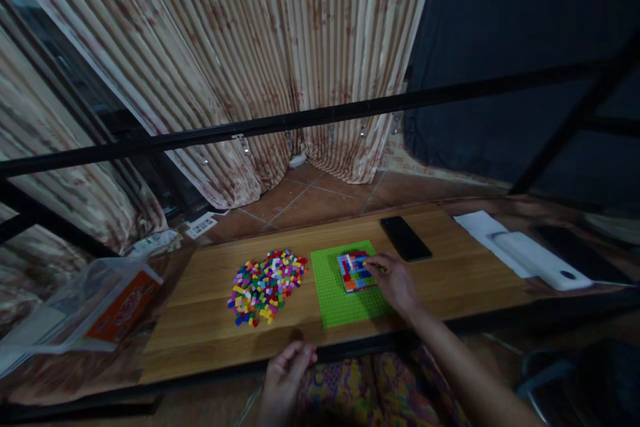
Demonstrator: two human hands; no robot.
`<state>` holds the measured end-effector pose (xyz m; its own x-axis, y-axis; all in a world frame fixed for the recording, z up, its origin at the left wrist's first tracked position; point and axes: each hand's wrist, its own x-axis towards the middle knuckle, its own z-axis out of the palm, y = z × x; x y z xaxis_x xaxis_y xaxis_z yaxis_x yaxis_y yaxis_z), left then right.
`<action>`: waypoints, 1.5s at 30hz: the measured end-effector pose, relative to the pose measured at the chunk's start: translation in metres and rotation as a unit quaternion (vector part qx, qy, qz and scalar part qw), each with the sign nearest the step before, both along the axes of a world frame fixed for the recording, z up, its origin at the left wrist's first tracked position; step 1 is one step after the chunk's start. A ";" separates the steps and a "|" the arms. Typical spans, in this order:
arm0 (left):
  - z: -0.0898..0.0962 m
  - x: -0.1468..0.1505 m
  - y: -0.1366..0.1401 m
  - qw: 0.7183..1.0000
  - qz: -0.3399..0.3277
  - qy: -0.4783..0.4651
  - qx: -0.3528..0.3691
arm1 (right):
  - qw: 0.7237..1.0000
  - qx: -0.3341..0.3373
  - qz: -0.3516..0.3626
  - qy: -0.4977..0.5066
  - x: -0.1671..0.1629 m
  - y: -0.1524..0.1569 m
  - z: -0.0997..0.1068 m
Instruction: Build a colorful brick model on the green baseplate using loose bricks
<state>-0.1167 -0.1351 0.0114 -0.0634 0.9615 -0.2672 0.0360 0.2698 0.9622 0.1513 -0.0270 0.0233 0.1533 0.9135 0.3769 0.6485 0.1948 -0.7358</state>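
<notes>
A green studded baseplate (330, 303) lies on the wooden table. Near its middle stands a flat, multicoloured block of toy bricks (354, 275), mostly blue, red and purple. My right hand (397, 283) reaches over the baseplate from the right, its fingertips pinched at the right edge of this block. A small yellowish brick seems to be between the fingertips, though it is partly hidden. My left hand (287, 370) is at the table's front edge, thumb and fingers closed together. Whatever they may hold cannot be made out. Left of the baseplate is a loose pile of small coloured bricks (267, 285).
A black phone (405, 238) lies behind my right hand. Further right are white paper (483, 230) and a white device (545, 260). A clear plastic box (83, 337) with an orange label stands at the left. A dark metal bar (310, 119) crosses beyond the table.
</notes>
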 end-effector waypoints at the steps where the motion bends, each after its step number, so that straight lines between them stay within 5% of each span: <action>1: 0.001 -0.002 0.003 1.000 0.013 0.008 0.000 | 1.000 0.003 0.005 -0.018 0.000 0.005 -0.002; 5: 0.011 -0.009 0.014 0.999 0.041 0.018 -0.013 | 0.997 0.002 0.019 -0.071 0.003 0.014 -0.009; 9: 0.020 -0.014 0.022 0.997 -0.006 0.074 -0.004 | 0.996 -0.016 0.041 -0.071 0.003 0.018 -0.011; 20: 0.013 -0.020 0.054 0.975 -0.017 0.198 0.096 | 1.000 -0.020 -0.013 -0.010 -0.004 0.009 -0.006; 34: 0.003 -0.028 0.072 0.858 0.046 0.418 0.295 | 0.993 0.007 -0.121 0.002 -0.012 0.021 -0.022; 45: 0.006 -0.022 0.090 0.804 0.026 0.522 0.283 | 0.978 -0.109 -0.117 0.137 -0.004 0.027 -0.040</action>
<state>-0.1387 -0.0447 0.0177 -0.0132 0.8997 0.4364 0.9068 -0.1731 0.3843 0.1473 0.0003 -0.0163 0.4358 0.8952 0.0935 0.4300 -0.1158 -0.8954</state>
